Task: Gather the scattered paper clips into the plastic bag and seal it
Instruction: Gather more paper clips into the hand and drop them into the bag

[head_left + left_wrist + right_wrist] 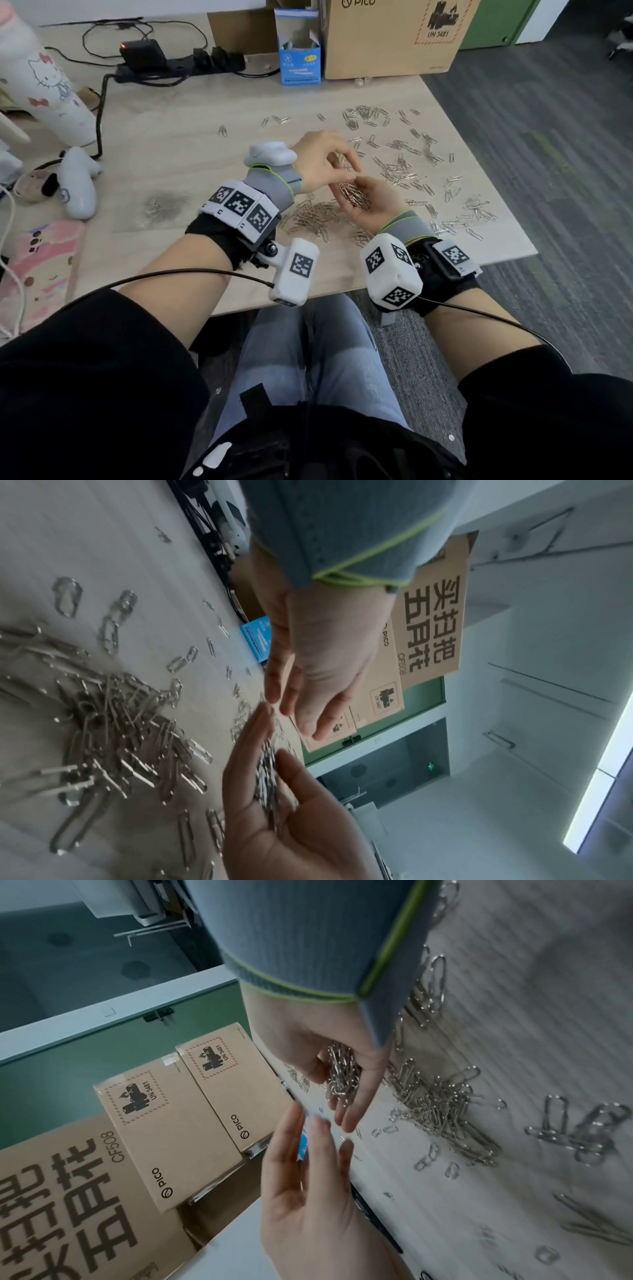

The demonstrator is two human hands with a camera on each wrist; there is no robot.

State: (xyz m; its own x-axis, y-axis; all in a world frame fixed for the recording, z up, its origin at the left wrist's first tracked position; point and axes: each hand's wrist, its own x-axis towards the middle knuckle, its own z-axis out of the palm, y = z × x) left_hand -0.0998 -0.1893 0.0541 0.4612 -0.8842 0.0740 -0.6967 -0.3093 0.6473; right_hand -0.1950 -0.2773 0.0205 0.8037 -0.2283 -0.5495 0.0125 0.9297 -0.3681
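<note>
My right hand [363,192] is cupped palm up just above the table and holds a bunch of silver paper clips [352,197]. In the right wrist view that bunch [342,1074] lies along the fingers. My left hand [342,161] hovers over the right palm with relaxed, empty fingers [291,696]. A loose pile of clips [315,216] lies under both hands. More clips [404,168] are strewn to the right and towards the back. The clear plastic bag [161,209] lies flat to the left with some clips in it, away from both hands.
A power strip [178,66], a blue carton [299,51] and a cardboard box [394,37] line the back of the table [205,144]. At the left stand a white cartoon bottle [44,92] and a white controller [78,185]. The table's right edge is close to the outer clips.
</note>
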